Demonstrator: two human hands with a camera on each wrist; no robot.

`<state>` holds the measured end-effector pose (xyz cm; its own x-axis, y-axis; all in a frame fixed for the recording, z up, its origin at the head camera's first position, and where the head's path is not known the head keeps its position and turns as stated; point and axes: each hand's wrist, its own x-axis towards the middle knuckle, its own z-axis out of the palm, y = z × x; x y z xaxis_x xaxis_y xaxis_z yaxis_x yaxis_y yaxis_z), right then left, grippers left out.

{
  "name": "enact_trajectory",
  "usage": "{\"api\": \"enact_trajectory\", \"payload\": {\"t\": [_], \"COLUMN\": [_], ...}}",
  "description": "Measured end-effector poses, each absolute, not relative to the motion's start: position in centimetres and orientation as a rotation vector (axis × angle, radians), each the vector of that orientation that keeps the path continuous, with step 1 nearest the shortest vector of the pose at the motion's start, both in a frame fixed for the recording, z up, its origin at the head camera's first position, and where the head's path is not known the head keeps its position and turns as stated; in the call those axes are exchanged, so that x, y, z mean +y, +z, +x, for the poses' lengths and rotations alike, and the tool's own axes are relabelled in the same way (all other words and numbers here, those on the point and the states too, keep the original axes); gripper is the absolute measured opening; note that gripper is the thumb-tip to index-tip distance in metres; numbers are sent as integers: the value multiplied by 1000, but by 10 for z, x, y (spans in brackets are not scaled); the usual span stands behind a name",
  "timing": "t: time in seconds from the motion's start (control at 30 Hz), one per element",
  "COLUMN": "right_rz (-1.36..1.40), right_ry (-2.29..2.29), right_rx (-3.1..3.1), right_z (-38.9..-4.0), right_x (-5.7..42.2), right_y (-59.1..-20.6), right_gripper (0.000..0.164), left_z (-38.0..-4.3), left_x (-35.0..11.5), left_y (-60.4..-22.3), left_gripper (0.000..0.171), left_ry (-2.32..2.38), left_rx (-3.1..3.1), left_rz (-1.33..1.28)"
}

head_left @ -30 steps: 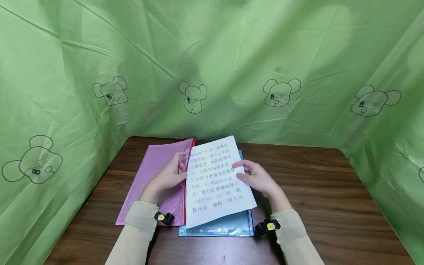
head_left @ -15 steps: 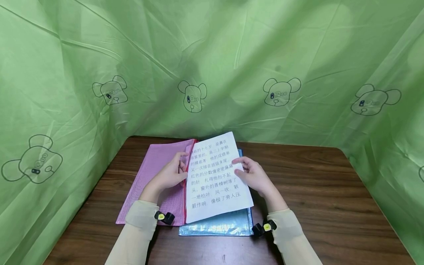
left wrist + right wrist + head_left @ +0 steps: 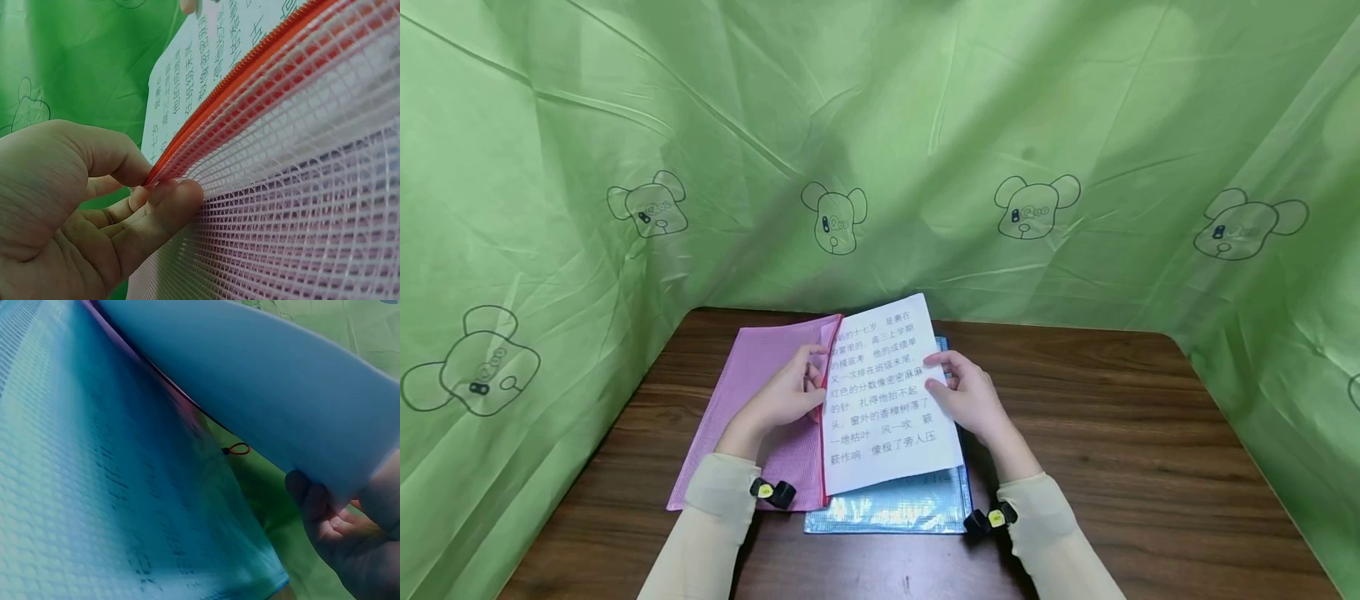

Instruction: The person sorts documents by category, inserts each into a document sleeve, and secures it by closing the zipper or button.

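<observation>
A pink mesh zip pouch (image 3: 730,425) lies at the left of the table in the head view. My left hand (image 3: 778,396) pinches its red zippered edge (image 3: 234,78) between thumb and fingers. A white sheet of paper (image 3: 880,408) with printed text slants beside it, raised off the table. Its left margin is tucked behind the red edge, and white shows through the mesh in the left wrist view. My right hand (image 3: 972,398) pinches the sheet's right edge; the right wrist view shows the paper's blank underside (image 3: 262,381).
Under the sheet lies a blue mesh zip pouch (image 3: 887,510), partly covered, with dark print showing through it. A small orange loop (image 3: 239,449) shows near the paper in the right wrist view. The brown wooden table (image 3: 1112,467) is bordered by a green curtain (image 3: 917,125).
My right hand has moved left and slightly away from me. The sheet has shifted left and up, further behind the pink pouch's red edge. My left hand has stayed in place.
</observation>
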<state>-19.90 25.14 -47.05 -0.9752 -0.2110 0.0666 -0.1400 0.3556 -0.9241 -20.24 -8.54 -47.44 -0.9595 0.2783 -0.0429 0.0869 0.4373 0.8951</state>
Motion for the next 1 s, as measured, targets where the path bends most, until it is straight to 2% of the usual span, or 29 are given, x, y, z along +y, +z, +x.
{"api": "enact_trajectory", "payload": {"t": [0.63, 1.0], "right_rz": [-264, -291], "right_ry": [-1757, -1803], "right_rx": [2554, 2513], "right_z": [-194, -190], "right_x": [213, 191], "right_y": [-480, -487], "right_gripper": [27, 32], "left_z": [-214, -220], "left_x": [-82, -76], "left_y": [-475, -477], "left_gripper": [72, 71], "left_ry": [1472, 1531], "left_rx": [2584, 2515], "left_rz": [376, 372]}}
